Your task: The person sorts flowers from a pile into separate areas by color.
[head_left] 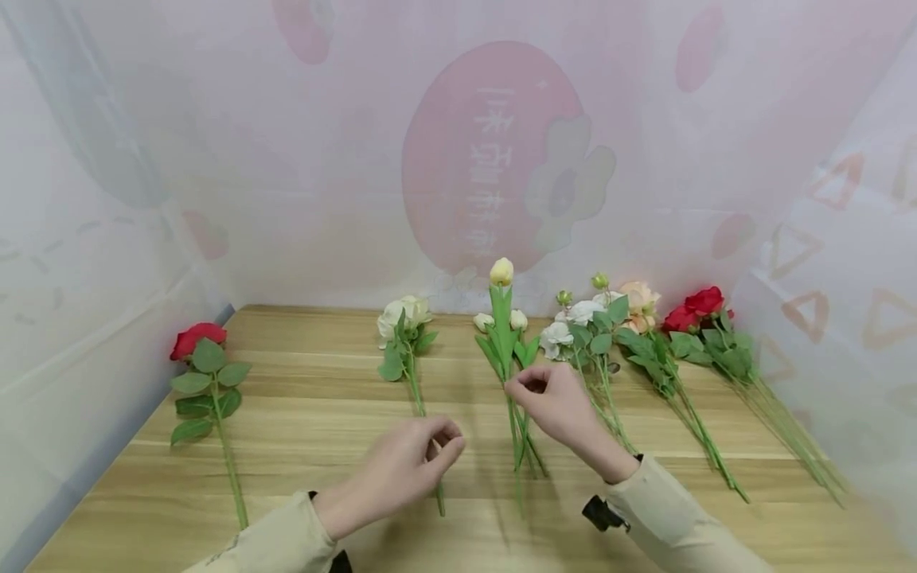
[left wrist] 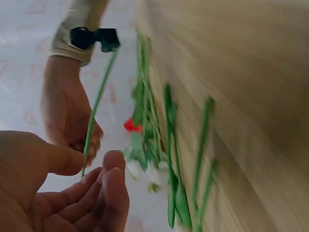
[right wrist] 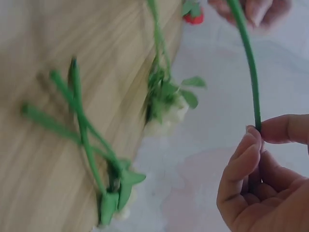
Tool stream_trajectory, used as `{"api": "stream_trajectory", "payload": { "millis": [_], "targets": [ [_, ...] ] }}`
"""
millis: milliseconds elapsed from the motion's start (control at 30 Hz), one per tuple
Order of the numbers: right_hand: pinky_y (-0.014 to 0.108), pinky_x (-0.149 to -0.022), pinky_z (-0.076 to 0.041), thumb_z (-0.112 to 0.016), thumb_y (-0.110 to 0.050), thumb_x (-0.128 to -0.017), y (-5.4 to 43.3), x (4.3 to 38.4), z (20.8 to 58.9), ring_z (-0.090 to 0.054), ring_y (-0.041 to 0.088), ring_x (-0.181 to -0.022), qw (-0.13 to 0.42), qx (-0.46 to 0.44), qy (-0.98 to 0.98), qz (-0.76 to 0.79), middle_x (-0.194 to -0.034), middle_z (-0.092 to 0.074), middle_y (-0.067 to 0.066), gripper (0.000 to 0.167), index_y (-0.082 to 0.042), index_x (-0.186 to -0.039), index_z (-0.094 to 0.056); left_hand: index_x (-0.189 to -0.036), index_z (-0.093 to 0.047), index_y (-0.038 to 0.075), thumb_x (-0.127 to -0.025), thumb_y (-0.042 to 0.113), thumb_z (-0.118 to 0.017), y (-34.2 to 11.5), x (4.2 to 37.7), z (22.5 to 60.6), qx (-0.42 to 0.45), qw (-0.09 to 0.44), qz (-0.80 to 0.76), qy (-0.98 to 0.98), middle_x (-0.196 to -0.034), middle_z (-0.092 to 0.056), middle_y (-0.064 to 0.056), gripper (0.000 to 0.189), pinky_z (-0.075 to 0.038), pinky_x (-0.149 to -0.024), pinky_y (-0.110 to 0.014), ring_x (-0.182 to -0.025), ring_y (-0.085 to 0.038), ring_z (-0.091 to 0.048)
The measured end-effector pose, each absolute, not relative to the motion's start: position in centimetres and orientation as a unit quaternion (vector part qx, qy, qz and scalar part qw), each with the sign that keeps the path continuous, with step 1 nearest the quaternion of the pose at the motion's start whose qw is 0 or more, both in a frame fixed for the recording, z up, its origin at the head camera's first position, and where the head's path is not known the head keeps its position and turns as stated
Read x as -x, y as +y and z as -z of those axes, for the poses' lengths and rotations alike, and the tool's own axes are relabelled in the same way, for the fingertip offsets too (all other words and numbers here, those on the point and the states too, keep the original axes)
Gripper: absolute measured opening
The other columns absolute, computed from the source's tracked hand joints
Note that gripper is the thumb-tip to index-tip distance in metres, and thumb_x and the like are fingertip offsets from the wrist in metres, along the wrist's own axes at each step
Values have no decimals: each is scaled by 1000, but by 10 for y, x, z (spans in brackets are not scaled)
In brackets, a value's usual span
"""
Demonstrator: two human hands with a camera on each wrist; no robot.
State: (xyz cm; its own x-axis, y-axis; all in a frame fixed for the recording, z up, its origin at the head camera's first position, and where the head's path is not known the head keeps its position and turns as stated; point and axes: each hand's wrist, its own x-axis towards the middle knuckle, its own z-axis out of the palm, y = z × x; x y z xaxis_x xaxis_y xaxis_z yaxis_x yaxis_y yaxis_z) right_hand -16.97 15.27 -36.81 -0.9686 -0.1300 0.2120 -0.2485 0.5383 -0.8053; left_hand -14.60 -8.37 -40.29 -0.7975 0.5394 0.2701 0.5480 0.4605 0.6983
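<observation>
My right hand (head_left: pixel 562 402) pinches the green stem of a pale yellow tulip (head_left: pixel 502 272) between thumb and fingers. That bloom stands upright above the hand, and its bare stem (right wrist: pixel 251 72) extends down below the fingers. Left of it, my left hand (head_left: pixel 401 465) hovers over the table with loosely bent fingers and nothing in them; the left wrist view shows the stem (left wrist: pixel 99 99) passing behind its thumb. Behind the held flower lie white tulips (head_left: pixel 519 320), their stems crossing on the wood. A cream rose (head_left: pixel 403 317) lies beyond the left hand, which covers part of its stem.
At the far left of the wooden table (head_left: pixel 308 446) lies a red rose (head_left: pixel 199 340). To the right are white flowers (head_left: pixel 557 338) with green buds, peach flowers (head_left: pixel 640 301) and red roses (head_left: pixel 704 301). Printed cloth (head_left: pixel 344 175) encloses the back and sides.
</observation>
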Motion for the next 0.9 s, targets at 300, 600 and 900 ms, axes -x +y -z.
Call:
{"api": "stream_trajectory", "payload": {
  "millis": [300, 600, 900],
  "targets": [
    [27, -46, -27, -58, -6, -86, 165, 214, 370, -24, 12, -43, 74, -90, -918, -379, -45, -36, -4, 35, -12, -52, -51, -90, -68, 11, -94, 11, -66, -134, 161, 416, 246, 76, 301, -918, -81, -63, 8, 4, -48, -59, -24, -65, -1, -54],
    [24, -41, -17, -58, -7, -85, 162, 245, 380, -15, 8, -41, 46, -47, -938, -339, -43, -22, -7, 45, -16, -47, -34, -86, -68, 17, -91, 14, -69, -149, 165, 411, 200, 89, 280, -935, -80, -63, 10, 6, -49, -61, -27, -65, -1, -55],
    [23, -38, -21, -61, -5, -83, 161, 261, 391, -21, 8, -40, -7, 6, -945, -327, -44, -25, -6, 44, -17, -49, -35, -86, -68, 17, -92, 15, -69, -150, 164, 408, 197, 82, 286, -934, -81, -64, 11, 6, -49, -62, -28, -66, -1, -55]
  ]
}}
